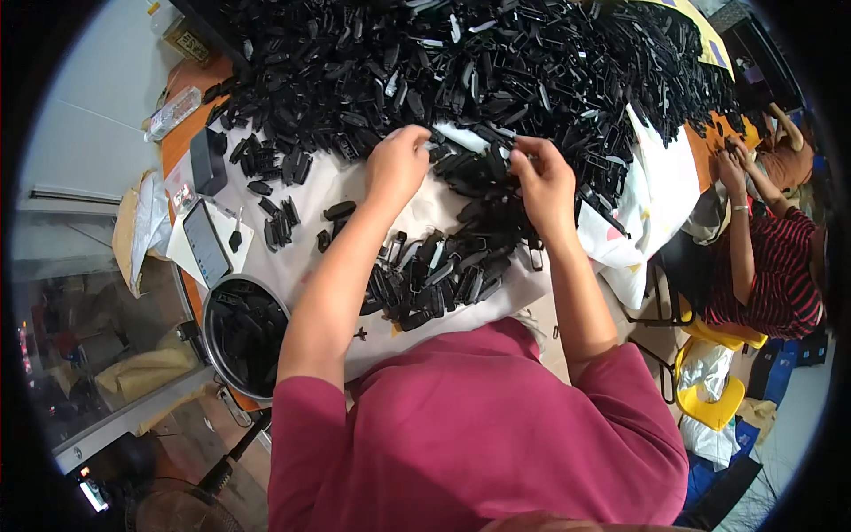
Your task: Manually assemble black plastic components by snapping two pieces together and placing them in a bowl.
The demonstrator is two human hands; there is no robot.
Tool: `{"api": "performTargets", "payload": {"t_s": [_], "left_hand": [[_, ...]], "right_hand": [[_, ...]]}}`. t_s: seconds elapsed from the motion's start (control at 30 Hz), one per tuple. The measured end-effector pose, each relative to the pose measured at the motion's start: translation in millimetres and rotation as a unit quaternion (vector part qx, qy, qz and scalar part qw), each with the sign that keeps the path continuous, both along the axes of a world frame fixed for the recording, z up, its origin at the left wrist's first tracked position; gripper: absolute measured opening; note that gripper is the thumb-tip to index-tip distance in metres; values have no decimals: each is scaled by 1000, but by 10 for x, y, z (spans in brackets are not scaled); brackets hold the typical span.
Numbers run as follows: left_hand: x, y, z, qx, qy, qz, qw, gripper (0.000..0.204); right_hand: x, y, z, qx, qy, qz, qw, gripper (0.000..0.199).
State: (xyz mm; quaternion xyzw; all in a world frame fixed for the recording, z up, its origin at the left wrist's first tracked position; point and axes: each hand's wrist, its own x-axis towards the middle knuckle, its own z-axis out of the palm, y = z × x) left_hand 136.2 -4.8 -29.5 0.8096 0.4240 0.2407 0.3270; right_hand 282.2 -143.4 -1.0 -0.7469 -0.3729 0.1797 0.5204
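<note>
Black plastic clip-like parts (443, 66) lie in a big heap across the far side of the table. My left hand (399, 164) is at the near edge of the heap, fingers curled and pinched; what is between them is too small to make out. To its right, my right hand (545, 182) is also closed, thumb against fingers, beside dark parts; whatever it grips is hidden. A smaller pile of the same black parts (434, 275) spreads between my forearms on a pale cloth (341, 182). Several loose parts (279, 222) lie left of my left forearm.
A round black tub (213, 306) with black parts inside stands at the left table edge. Near it are a phone (208, 244), a key (236, 238), a dark box (209, 162) and a clear bottle (174, 113). A co-worker in a striped shirt (771, 275) sits at the right.
</note>
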Motion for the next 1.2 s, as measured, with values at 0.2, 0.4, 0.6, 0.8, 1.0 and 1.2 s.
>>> {"api": "performTargets", "payload": {"t_s": [0.2,0.4,0.6,0.8,1.0,1.2], "left_hand": [[-33,-47,54,121,195,-81,970,17],[-475,-107,241,-295,-206,53,931,31],[-773,-244,393,-388,-259,26,884,29],[-871,-344,459,-374,-294,95,874,28],[-893,-385,451,-383,-292,77,873,31],[-954,-420,452,-367,-289,68,881,30]], "right_hand": [[-80,71,104,-86,-316,163,930,16],[-315,230,27,-124,-466,229,845,13],[-386,210,-161,-233,-518,232,790,13],[-226,149,226,-195,-325,290,878,22],[-343,79,13,-287,-490,360,740,11],[-436,126,90,-124,-361,325,865,13]]}}
